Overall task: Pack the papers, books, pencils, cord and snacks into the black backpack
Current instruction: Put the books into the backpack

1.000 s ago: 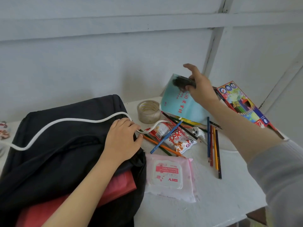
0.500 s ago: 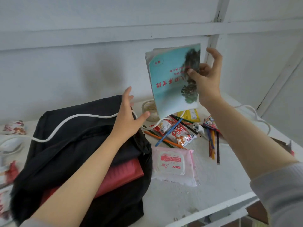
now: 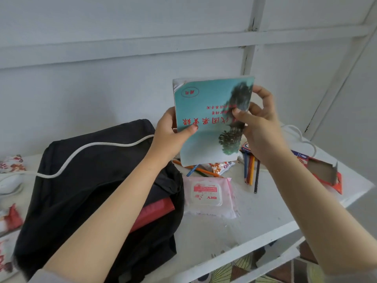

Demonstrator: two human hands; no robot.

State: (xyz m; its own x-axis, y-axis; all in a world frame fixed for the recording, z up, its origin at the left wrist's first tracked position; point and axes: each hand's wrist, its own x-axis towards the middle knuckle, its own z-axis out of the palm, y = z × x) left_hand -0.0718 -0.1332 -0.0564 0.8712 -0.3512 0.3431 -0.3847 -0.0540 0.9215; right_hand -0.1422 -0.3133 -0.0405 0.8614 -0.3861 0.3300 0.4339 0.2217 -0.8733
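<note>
Gripping a teal book [image 3: 206,139] upright in mid-air, print upside down, just above and right of the black backpack [image 3: 98,190] on the white table [image 3: 265,217]. Pinched at its left edge by the left hand [image 3: 170,137], thumb across the cover, and at its right edge by the right hand [image 3: 261,129], fingers curled round behind. Likely to snag on the white cord [image 3: 98,145] draped over the backpack, or jam against the red item [image 3: 155,213] poking from its mouth; might also knock loose pencils [image 3: 251,170] off the table if lowered carelessly
</note>
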